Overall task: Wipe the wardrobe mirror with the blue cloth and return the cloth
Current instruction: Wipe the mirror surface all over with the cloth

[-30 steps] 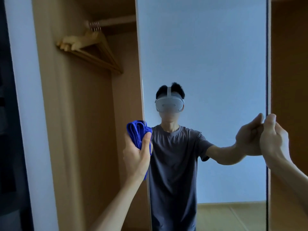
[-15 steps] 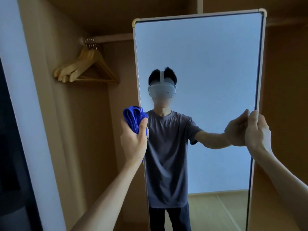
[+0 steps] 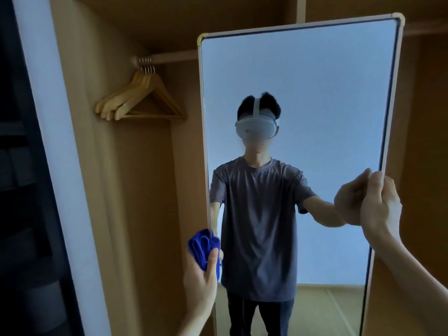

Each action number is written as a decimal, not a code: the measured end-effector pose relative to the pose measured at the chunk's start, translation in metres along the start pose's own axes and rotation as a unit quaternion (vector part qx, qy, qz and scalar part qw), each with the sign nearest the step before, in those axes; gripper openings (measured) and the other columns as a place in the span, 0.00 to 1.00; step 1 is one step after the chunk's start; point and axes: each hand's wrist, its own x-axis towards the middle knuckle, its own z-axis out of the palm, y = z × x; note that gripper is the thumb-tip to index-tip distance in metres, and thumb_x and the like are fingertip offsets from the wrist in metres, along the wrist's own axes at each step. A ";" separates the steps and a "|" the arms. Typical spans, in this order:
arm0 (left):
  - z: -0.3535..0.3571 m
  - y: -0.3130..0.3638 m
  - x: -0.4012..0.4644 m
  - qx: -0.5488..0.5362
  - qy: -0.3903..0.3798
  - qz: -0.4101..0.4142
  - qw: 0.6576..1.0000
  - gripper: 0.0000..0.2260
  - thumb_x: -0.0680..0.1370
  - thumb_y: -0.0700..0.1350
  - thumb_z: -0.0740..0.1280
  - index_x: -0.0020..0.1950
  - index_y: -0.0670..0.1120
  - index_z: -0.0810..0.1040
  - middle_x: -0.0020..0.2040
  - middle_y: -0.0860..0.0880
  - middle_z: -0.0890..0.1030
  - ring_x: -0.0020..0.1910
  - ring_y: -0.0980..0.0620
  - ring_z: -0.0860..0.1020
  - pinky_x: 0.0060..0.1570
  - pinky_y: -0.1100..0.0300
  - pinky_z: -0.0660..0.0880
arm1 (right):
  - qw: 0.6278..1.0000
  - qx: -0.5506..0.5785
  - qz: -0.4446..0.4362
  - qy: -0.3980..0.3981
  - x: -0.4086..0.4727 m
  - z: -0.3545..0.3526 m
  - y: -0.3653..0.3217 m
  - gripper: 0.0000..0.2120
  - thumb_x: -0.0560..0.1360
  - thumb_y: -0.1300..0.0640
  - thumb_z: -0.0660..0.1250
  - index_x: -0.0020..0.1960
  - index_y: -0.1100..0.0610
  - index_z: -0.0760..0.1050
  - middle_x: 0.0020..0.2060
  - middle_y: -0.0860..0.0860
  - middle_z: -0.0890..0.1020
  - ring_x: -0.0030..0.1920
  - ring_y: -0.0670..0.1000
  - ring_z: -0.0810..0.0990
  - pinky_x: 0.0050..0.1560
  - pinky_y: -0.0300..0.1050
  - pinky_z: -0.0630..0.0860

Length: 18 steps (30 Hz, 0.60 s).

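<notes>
A tall wardrobe mirror (image 3: pixel 315 93) in a pale frame stands out from the wooden wardrobe and reflects a person wearing a white headset. My left hand (image 3: pixel 201 280) grips the folded blue cloth (image 3: pixel 202 246) at the mirror's left edge, low down, with the cloth touching or just beside the frame. My right hand (image 3: pixel 380 207) is closed around the mirror's right edge at about mid height, thumb on the front face.
Several wooden hangers (image 3: pixel 140 98) hang from a rail (image 3: pixel 169 57) in the open wardrobe compartment left of the mirror. A white door frame (image 3: pixel 55 166) and a dark opening lie at far left. Wooden panels stand behind and right of the mirror.
My left hand has dropped with the blue cloth down the mirror's left edge. The view has pulled back, showing the mirror's top corners. My right hand keeps its hold on the right edge.
</notes>
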 end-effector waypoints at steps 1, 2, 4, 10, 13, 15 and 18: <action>0.001 0.012 0.011 -0.009 -0.001 0.000 1.000 0.17 0.71 0.75 0.60 0.55 0.68 0.68 0.40 0.51 0.82 0.35 0.54 0.82 0.38 0.48 0.80 | 1.000 -0.001 0.003 -0.001 0.000 0.000 0.000 0.26 0.85 0.39 0.47 0.70 0.55 0.70 0.61 0.59 0.79 0.59 0.58 0.78 0.63 0.65 0.75; 0.002 0.028 0.025 -0.024 0.000 0.011 1.000 0.17 0.73 0.71 0.63 0.56 0.64 0.70 0.40 0.51 0.82 0.35 0.56 0.82 0.37 0.52 0.79 | 1.000 -0.001 0.006 -0.002 0.000 -0.001 0.000 0.26 0.85 0.39 0.47 0.70 0.54 0.70 0.61 0.59 0.80 0.60 0.59 0.78 0.64 0.67 0.75; 0.005 0.072 0.061 -0.054 0.001 0.048 0.997 0.15 0.78 0.58 0.66 0.61 0.53 0.72 0.40 0.54 0.80 0.36 0.62 0.80 0.36 0.69 0.74 | 1.000 -0.003 0.014 -0.005 -0.002 -0.001 0.001 0.25 0.85 0.39 0.47 0.69 0.54 0.70 0.59 0.57 0.80 0.60 0.61 0.78 0.64 0.68 0.74; 0.007 0.192 0.174 -0.122 -0.029 0.081 0.989 0.14 0.79 0.52 0.68 0.60 0.46 0.70 0.36 0.48 0.82 0.29 0.44 0.82 0.29 0.51 0.80 | 1.000 0.004 0.027 -0.015 0.001 -0.004 0.002 0.22 0.85 0.40 0.48 0.64 0.54 0.71 0.52 0.54 0.78 0.53 0.58 0.76 0.61 0.65 0.74; 0.008 0.207 0.191 -0.119 -0.038 0.097 0.987 0.15 0.79 0.53 0.67 0.61 0.48 0.70 0.38 0.49 0.82 0.31 0.42 0.82 0.31 0.47 0.81 | 1.000 0.007 0.024 -0.013 0.001 -0.004 0.003 0.22 0.86 0.41 0.49 0.65 0.54 0.71 0.52 0.54 0.78 0.53 0.58 0.76 0.60 0.65 0.74; 0.011 0.196 0.180 -0.083 -0.005 0.113 0.990 0.13 0.80 0.54 0.67 0.60 0.48 0.71 0.40 0.50 0.81 0.33 0.51 0.82 0.33 0.53 0.79 | 1.000 0.007 0.022 -0.014 0.000 -0.004 0.003 0.21 0.86 0.41 0.49 0.65 0.54 0.71 0.51 0.54 0.78 0.53 0.59 0.76 0.60 0.65 0.74; 0.013 0.156 0.144 -0.071 0.009 0.103 0.992 0.10 0.80 0.50 0.66 0.58 0.48 0.71 0.38 0.54 0.80 0.33 0.62 0.80 0.33 0.69 0.72 | 0.999 0.005 0.028 -0.016 -0.002 -0.005 0.005 0.19 0.85 0.40 0.50 0.62 0.50 0.71 0.51 0.54 0.78 0.53 0.60 0.76 0.61 0.66 0.73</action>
